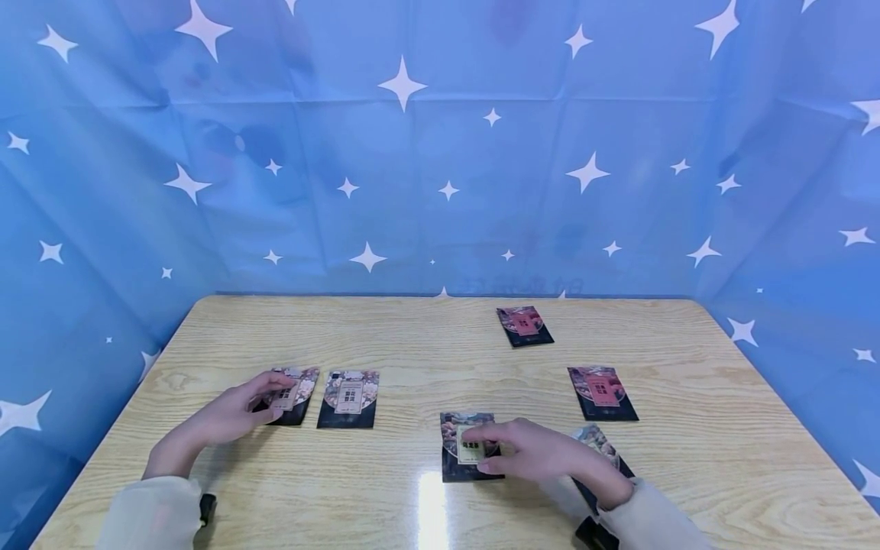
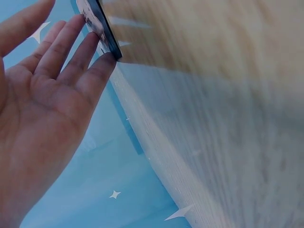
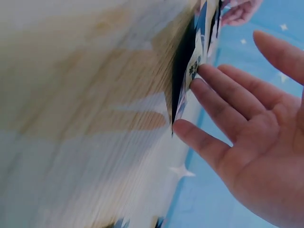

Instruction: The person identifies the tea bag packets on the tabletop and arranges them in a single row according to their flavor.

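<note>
My left hand (image 1: 230, 412) rests its fingertips on a flat dark packet (image 1: 297, 412) with a floral print and a pinkish label. In the left wrist view, the fingers are extended and their tips meet the packet's face. On the right, my other hand (image 1: 539, 451) touches a similar packet (image 1: 454, 472) with a yellow label. The right wrist view shows this hand's fingers nearly straight, several tips against the packet (image 3: 183, 80), thumb held away. Another pink-labelled packet (image 1: 347, 399) lies just right of the left hand's one.
Two red-labelled packets lie on the wooden table (image 1: 412, 336): one near the back (image 1: 525, 327), one farther right (image 1: 603, 393). Another packet (image 1: 598, 441) is partly hidden under the right forearm. A blue star-patterned cloth (image 1: 440, 153) hangs behind and beside the table.
</note>
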`<state>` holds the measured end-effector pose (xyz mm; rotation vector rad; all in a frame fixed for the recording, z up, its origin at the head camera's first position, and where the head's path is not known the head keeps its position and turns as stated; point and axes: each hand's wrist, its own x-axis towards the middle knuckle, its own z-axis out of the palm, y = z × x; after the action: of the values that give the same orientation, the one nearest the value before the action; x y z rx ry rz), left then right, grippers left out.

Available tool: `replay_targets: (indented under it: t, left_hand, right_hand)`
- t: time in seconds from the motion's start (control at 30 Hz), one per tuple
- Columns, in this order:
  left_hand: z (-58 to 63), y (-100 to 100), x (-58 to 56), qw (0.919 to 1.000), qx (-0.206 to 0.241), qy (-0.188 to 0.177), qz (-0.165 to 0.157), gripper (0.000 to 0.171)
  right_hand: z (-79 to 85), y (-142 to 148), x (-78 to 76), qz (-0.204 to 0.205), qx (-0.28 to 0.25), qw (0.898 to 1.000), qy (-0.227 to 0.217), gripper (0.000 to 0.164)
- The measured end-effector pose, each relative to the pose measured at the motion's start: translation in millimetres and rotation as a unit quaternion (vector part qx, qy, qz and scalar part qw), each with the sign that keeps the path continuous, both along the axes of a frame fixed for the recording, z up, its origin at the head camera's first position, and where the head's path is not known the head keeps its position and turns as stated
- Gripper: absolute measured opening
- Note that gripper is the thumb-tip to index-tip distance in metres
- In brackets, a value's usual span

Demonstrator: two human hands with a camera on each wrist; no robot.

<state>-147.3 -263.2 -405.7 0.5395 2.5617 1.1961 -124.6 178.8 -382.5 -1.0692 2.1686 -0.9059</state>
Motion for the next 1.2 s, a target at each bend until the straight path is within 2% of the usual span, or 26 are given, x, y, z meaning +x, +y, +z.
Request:
replay_targets:
  t: [0.3, 0.6, 0.83, 1.2]
  left_hand:
    - [-0.7, 0.1, 0.2, 0.9999, 0.002, 0.010, -0.006, 0.037]
    - [1.2, -0.1, -0.3, 1.0000, 0.000, -0.003, -0.003, 0.037]
    - [3.6, 1.2, 0.3, 0.9998, 0.005, 0.009, -0.017, 0.037]
    - [2.4, 0.4, 1.0, 0.9999, 0.003, 0.000, -0.011, 0.038]
  right_hand:
    - [-1.3, -18.1, -14.2, -0.012, 0.017, 1.000, 0.015, 0.045]
    - [-1.7, -41.7, -30.9, -0.021, 0.023, 0.999, 0.023, 0.043]
    - [-7.1, -59.6, -43.7, -0.035, 0.026, 0.999, 0.029, 0.043]
    - [-7.8, -75.2, -51.7, -0.069, 0.035, 0.997, 0.023, 0.042]
